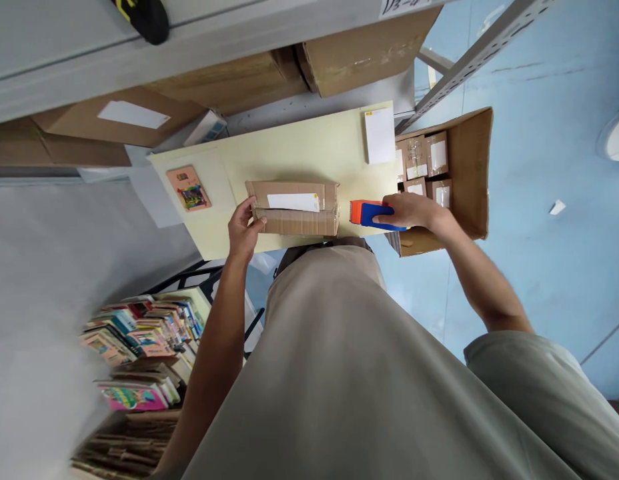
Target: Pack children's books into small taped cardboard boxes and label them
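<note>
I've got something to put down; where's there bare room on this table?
Widest: beyond the carton, between the pink booklet and white pad. Smaller: between carton and booklet. Crowded: near edge, where the left hand holds the carton and the right hand a tape dispenser.

A pale yellow table (299,150) carries a carton (295,220), booklet (188,189) and white pad (380,137)

The right grip (402,210) hides the rear of the tape dispenser (372,215); the left grip (243,230) covers part of the cardboard box's (294,222) end. Print on its white label (292,201) is too small to read. The books (154,327) blur, and a black-and-yellow object (150,21) — cut off by the top edge — is unidentifiable.
</note>
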Tool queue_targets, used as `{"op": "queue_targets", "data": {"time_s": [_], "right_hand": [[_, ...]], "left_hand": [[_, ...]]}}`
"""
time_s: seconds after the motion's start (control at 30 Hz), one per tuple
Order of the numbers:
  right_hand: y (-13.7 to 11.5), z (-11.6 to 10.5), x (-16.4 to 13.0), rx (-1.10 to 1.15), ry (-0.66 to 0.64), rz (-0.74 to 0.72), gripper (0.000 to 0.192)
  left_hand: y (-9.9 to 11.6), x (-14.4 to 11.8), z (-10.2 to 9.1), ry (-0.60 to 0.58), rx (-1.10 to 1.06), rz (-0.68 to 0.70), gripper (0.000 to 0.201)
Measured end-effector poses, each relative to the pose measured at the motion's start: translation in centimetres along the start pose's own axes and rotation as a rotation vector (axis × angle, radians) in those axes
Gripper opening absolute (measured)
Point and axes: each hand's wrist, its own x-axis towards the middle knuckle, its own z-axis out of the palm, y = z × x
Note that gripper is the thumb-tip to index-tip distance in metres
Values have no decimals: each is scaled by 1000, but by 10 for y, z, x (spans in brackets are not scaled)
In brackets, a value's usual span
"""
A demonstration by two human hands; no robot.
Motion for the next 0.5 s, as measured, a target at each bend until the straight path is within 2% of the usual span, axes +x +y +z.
{"op": "queue_targets", "data": {"time_s": [0.1, 0.23, 0.5], "right_hand": [[-27, 8, -1, -74, 41, 50, 55], [-57, 21, -7, -120, 120, 96, 52], [-90, 48, -19, -128, 222, 122, 44]], "left_hand": [[1, -2, 3, 29, -6, 2, 73], [-3, -4, 3, 13, 3, 25, 72], [-7, -9, 5, 15, -33, 44, 80]]}}
